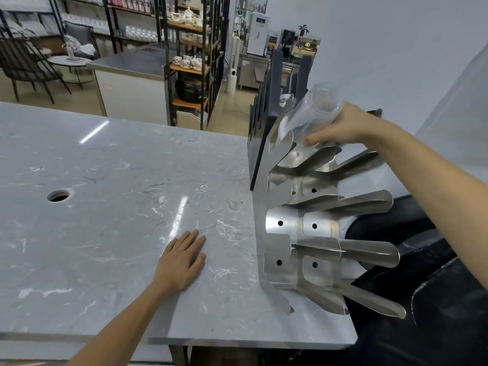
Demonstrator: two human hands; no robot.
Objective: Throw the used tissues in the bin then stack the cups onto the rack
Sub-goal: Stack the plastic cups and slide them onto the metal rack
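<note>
A stainless-steel cup rack (298,225) with several long curved slots stands at the right edge of the grey marble counter (111,233). My right hand (340,126) grips a clear plastic cup (309,114), or a nested stack of them, lying tilted in the rack's top slot with its base pointing up and away. My left hand (182,260) rests flat on the counter, fingers spread, holding nothing. No tissues are in view.
A round hole (58,195) is cut into the counter at the left. A black bin bag (422,273) sits below the rack on the right. Dark dividers (266,101) stand behind the rack. Shelves with tea sets fill the background.
</note>
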